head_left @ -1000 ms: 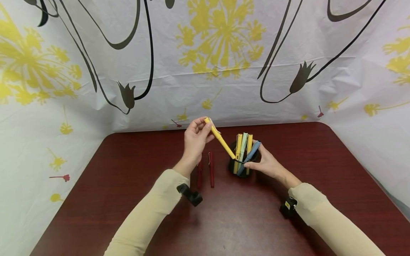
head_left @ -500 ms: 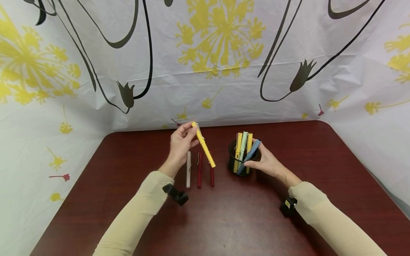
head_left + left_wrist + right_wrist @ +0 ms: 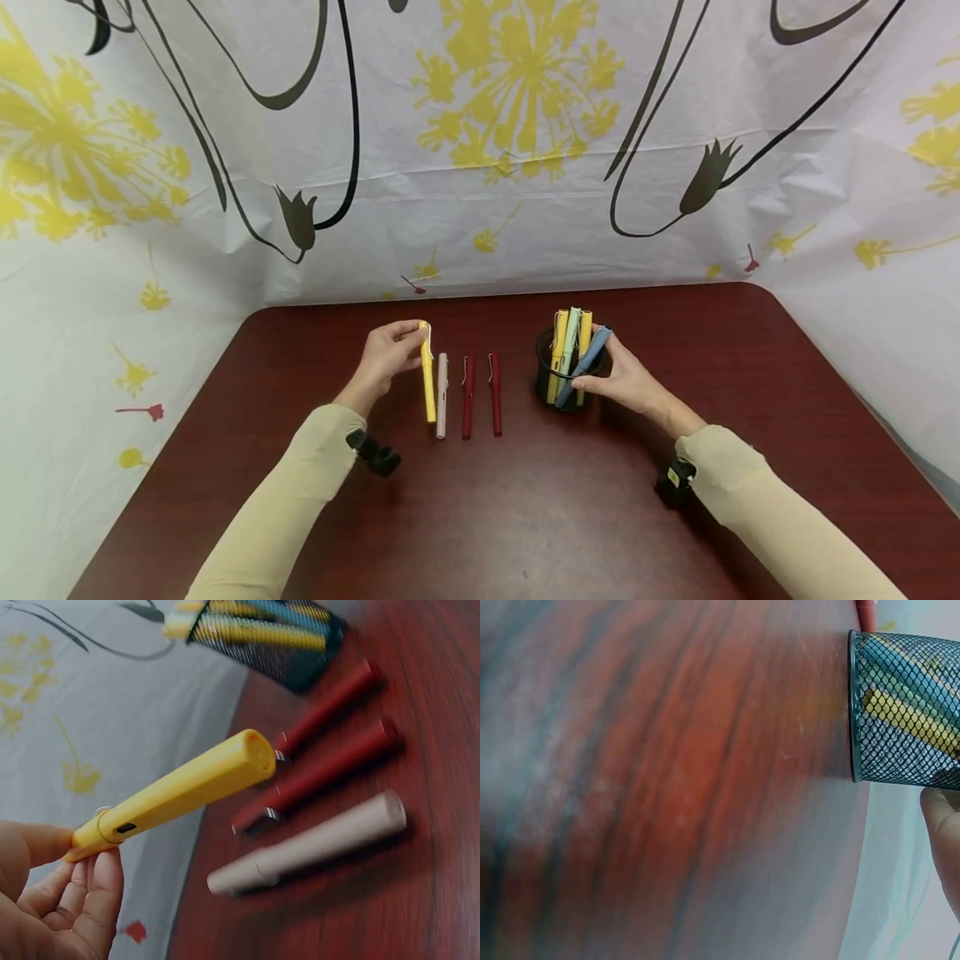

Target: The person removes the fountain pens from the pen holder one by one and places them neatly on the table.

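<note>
My left hand (image 3: 386, 358) pinches a yellow pen (image 3: 427, 375) near its clip end, between thumb and fingers. The pen is just left of a pale pinkish pen (image 3: 442, 400) that lies on the table; in the left wrist view its free end (image 3: 259, 754) points away from the hand. Two dark red pens (image 3: 468, 404) lie side by side to the right of the pale one. My right hand (image 3: 626, 379) grips the side of a black mesh pen cup (image 3: 543, 383), which holds yellow pens (image 3: 558, 342), a mint green pen (image 3: 572, 333) and a blue pen (image 3: 592, 352) that leans right.
The dark red-brown table (image 3: 525, 517) reaches to a patterned white cloth (image 3: 487, 200) hung behind and at both sides. A small black camera (image 3: 372, 454) sits on the left wrist, another black camera (image 3: 675, 483) on the right.
My left hand has carried the yellow pen left and lower, away from the cup and past the red pens, turning it nearly parallel to the row. My right hand has stayed at the cup.
</note>
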The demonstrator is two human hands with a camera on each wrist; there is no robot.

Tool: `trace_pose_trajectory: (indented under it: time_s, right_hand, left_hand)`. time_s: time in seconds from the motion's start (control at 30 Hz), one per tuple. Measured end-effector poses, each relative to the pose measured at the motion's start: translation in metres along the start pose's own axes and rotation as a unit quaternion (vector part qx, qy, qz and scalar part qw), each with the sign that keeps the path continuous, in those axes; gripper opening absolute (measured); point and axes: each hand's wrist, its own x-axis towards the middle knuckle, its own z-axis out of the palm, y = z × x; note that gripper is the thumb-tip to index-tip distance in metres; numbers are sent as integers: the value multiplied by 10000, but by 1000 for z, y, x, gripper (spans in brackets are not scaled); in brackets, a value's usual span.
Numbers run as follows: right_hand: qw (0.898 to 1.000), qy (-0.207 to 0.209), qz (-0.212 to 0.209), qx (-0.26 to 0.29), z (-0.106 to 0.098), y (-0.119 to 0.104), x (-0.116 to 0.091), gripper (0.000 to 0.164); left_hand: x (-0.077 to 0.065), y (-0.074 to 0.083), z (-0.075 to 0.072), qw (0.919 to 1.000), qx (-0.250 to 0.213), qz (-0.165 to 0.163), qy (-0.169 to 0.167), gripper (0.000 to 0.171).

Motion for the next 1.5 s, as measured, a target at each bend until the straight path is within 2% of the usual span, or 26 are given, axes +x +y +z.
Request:
trace_pose_trajectory:
  time_s: [0.17,0.5,0.97,1.33,1.5]
  right_hand:
    - [10000,-8,-4,18,0,1,1,93]
    - [9999,-26,-82,120,0,2,3,90]
    - [9999,-42,-65,75,1,1,2,93]
    - [9999,-7,-56,87,1,1,1,92]
    - [10000,7,-49,32,1,2,1,93]
  left_hand:
    - [5,-11,-7,9989,470,-49,-72,38]
    - [15,-27,-8,9920,1259,24,25,32]
    - [20,-41,-5,9879,1546,-95,26,25]
    - [21,-48,-4,9866,1629,-18,-32,26]
    - [22,-49,-3,9828,1847,48,32,24]
